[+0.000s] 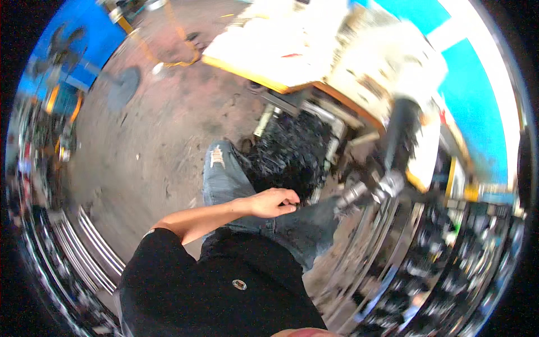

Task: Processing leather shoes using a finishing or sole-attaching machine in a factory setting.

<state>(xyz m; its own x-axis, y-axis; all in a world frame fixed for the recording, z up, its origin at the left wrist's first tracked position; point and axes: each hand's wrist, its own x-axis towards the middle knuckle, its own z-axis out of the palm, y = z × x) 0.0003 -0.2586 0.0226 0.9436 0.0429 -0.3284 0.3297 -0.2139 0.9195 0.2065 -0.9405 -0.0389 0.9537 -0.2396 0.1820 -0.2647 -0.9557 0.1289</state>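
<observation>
My left hand [274, 203] is over my lap, its forearm coming across from the left. Its fingers are curled in, and a small dark patch shows at their tips; what they hold, if anything, I cannot make out. Just beyond the hand, between my jeans-clad legs and the workbench [269, 78], lies a heap of black, shiny scraps [295, 143]. To the right of the heap a black cylinder [401, 132] stands above blurred metal fittings [387, 186]. My right hand is not in view.
A fan's round base [124, 87] stands on the grey floor at the far left. Metal rails [90, 247] lie at the lower left. Racks with many dark parts [432, 258] fill the right side. Yellow-orange tubing [182, 63] is on the floor beyond.
</observation>
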